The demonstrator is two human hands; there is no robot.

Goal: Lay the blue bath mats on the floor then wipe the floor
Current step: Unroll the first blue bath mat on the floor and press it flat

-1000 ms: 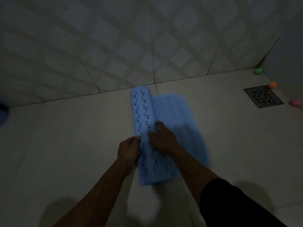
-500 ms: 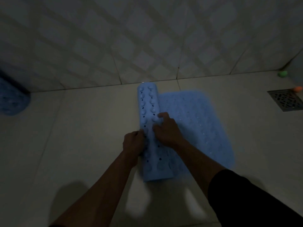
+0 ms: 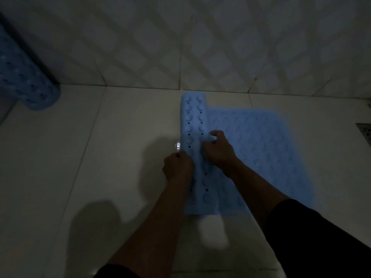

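Note:
A blue bath mat (image 3: 267, 149) lies partly unrolled on the pale tiled floor (image 3: 112, 161), its flat part spread to the right. Its left part is still a roll (image 3: 193, 121) showing suction cups and small holes, running from the wall toward me. My left hand (image 3: 177, 167) grips the roll's left side with curled fingers. On the roll's right side my right hand (image 3: 217, 149) holds it, fingers curled over the top. A second blue mat (image 3: 26, 85), rolled up, stands against the wall at the far left.
A tiled wall (image 3: 200, 43) with a diamond pattern rises just behind the mat. A metal floor drain (image 3: 366, 133) shows at the right edge. Bare floor tiles stretch to the left of the roll. The room is dim.
The roll has moved left and more flat mat lies open on the right. The view has swung left, bringing in the second rolled mat and pushing the drain and coloured balls toward the edge.

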